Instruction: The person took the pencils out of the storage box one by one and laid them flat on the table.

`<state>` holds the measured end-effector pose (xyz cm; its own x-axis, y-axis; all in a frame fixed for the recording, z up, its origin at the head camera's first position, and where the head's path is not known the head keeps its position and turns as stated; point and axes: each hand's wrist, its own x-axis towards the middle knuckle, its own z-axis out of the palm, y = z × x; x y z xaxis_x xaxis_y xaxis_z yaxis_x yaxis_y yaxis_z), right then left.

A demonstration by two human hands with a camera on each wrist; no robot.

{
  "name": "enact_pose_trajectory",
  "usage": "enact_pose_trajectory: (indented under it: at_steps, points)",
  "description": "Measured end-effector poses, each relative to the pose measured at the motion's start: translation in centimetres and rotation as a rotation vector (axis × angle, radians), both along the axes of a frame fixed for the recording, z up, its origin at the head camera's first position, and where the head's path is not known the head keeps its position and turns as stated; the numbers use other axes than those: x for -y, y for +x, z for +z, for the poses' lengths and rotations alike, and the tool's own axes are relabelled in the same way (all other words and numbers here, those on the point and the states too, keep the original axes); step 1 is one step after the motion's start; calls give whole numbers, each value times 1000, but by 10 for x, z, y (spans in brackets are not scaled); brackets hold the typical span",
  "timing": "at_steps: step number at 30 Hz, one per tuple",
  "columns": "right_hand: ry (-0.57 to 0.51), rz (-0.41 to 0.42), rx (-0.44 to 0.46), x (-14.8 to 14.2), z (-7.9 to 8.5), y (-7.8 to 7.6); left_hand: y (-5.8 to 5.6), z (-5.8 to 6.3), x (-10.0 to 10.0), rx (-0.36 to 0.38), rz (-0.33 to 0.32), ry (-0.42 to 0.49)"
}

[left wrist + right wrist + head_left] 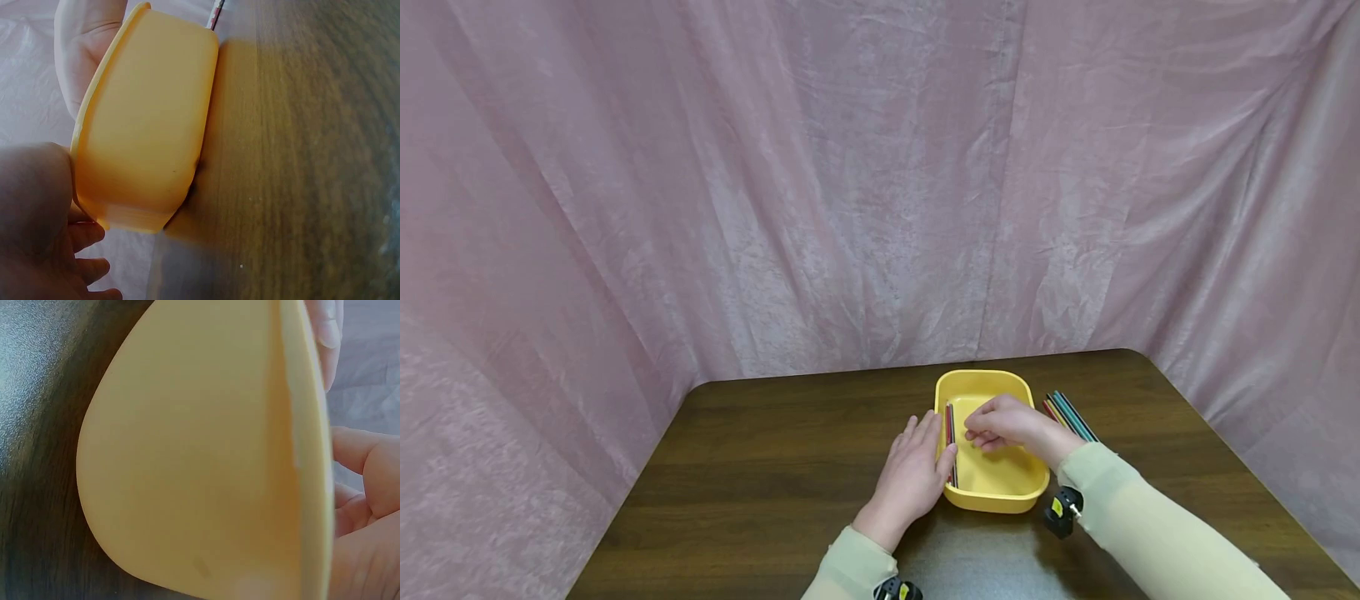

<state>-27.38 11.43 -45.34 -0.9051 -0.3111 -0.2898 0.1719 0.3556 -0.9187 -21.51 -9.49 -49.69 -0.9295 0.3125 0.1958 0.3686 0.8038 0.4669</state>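
A yellow plastic bin (996, 502) stands on the table. My left hand (912, 475) lies along its left side, fingers fairly straight and the thumb reaching over the rim. Beside that thumb, a few thin colored pencils (951, 425), one red and one dark, lie lengthwise against the inner left wall. My right hand (1006, 421) reaches in over the right rim, its fingers loosely bent above the bin floor, with no object showing between them. Both wrist views mostly show the bin's outer wall (147, 112), which hides parts of the hands.
Several more colored pencils (1070, 417), teal, yellow, red and dark among them, lie on the table to the right of the bin, partly behind the right forearm. The brown wooden table (760, 475) ends at a pink curtain (865, 208).
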Motion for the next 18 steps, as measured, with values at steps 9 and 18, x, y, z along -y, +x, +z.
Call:
enact_pose_trajectory:
  at_steps: [9, 18]
  points:
    - [-6, 12, -5, 2, -11, -4, -1, -3, 0, -17, -3, -1]
    - [6, -7, 27, 7, -13, -2, 0, -2, 0, -24, -4, 2]
